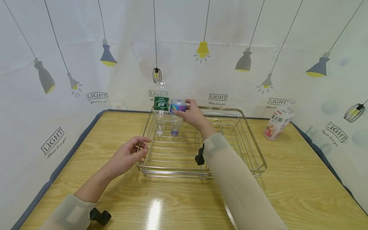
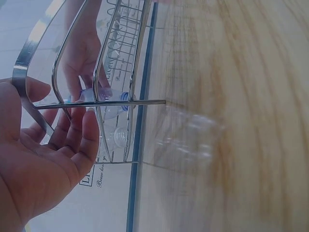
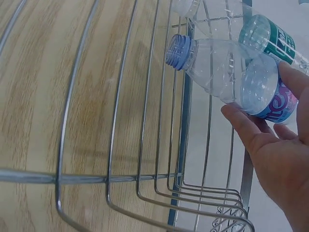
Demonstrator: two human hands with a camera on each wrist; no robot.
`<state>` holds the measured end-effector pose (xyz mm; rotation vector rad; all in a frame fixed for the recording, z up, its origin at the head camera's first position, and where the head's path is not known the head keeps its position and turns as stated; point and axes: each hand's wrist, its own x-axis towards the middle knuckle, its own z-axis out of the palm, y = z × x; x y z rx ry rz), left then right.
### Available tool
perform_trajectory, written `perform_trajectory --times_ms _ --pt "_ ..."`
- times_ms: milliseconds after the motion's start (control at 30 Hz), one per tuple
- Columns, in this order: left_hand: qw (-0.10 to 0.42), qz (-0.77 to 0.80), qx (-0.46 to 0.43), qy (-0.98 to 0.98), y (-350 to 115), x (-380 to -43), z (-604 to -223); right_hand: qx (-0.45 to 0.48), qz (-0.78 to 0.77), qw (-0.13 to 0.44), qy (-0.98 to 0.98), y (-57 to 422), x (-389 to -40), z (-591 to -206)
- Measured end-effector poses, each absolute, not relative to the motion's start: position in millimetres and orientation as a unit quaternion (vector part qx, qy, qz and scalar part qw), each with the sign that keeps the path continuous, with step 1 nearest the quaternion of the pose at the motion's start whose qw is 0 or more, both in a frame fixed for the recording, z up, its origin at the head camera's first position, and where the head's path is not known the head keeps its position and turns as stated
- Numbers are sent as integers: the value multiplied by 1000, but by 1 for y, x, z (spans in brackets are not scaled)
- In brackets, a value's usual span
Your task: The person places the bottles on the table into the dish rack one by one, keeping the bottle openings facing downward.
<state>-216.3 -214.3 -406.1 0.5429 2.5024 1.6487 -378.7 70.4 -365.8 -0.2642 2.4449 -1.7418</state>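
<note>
Inside the wire rack (image 1: 175,168), a clear plastic bottle with a blue-purple label (image 1: 178,106) stands neck down, its blue cap (image 3: 178,51) lowest. My right hand (image 1: 195,115) grips this bottle by its label end, thumb and fingers on opposite sides. Beside it to the left, another clear bottle with a green label (image 1: 161,103) is also upside down. My left hand (image 1: 130,153) is at the rack's left rim, with thumb apart from loosely bent fingers. In the left wrist view, its fingers (image 2: 87,140) lie close to the rack's wires; whether they press on them is unclear.
A pinkish drink bottle (image 1: 279,121) stands upright on the wooden table (image 1: 302,179), right of the rack. Behind the table hangs a white cloth (image 1: 178,32) printed with lamps. Wire dividers (image 1: 219,126) rise in the rack's right part.
</note>
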Motion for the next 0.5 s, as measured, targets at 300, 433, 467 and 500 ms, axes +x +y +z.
perform_trajectory --times_ms 300,433,467,500 --pt "47 543 181 818 -215 -217 -407 -89 -574 74 811 68 -378 -367" --pt "47 540 181 821 -215 -216 -407 -89 -571 69 813 69 -380 -368" --pt "47 540 180 821 -215 -216 -407 -91 -569 67 815 69 -380 -368" --pt "47 539 180 822 -215 -216 -407 -92 -567 65 816 69 -380 -368"
